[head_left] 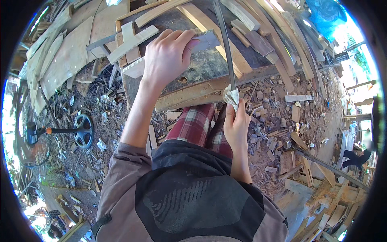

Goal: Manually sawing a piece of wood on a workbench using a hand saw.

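Observation:
My left hand (168, 52) is closed over a flat grey saw blade (207, 41), whose toothed edge faces up and away. The blade reaches out past the thumb on the right, and a pale toothed strip shows again left of the wrist. In my right hand (236, 123) is the near end of a long, narrow dark metal bar, file-like (226, 44), wrapped there in a whitish cloth or paper (231, 97). The bar points away, passing just right of the blade's end; whether they touch I cannot tell. Both lie over a dark worktop (193, 71).
Wooden strips and offcuts (242, 64) lie across the worktop and to its right. Wood scraps (278, 141) litter the ground. A grey spoked wheel (83, 131) on a bar lies at left. Sheets of board (74, 52) lean at far left; a blue tarp (326, 18) hangs far right.

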{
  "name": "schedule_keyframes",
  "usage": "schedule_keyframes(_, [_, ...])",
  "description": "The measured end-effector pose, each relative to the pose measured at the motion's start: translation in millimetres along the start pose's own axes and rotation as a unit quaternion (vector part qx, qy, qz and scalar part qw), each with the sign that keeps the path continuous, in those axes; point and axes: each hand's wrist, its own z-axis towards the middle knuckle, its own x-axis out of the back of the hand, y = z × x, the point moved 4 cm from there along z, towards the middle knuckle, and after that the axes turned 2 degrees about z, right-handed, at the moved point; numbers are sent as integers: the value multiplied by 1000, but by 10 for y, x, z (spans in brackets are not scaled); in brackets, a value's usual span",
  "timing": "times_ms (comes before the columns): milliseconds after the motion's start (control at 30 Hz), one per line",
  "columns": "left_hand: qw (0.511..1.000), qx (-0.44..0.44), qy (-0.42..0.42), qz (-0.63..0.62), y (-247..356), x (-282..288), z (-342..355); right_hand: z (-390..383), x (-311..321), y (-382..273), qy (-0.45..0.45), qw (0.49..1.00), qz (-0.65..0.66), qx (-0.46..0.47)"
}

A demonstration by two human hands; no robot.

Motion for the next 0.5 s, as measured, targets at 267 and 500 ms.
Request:
schedule_keyframes(267, [995,38,-83,-38,-74,-124,-131,15,-51,-39,-15,1000,-4,12])
schedule_keyframes(500, [985,66,-138,-78,-131,-223,-222,22,-82,-58,-21,999,-9,26])
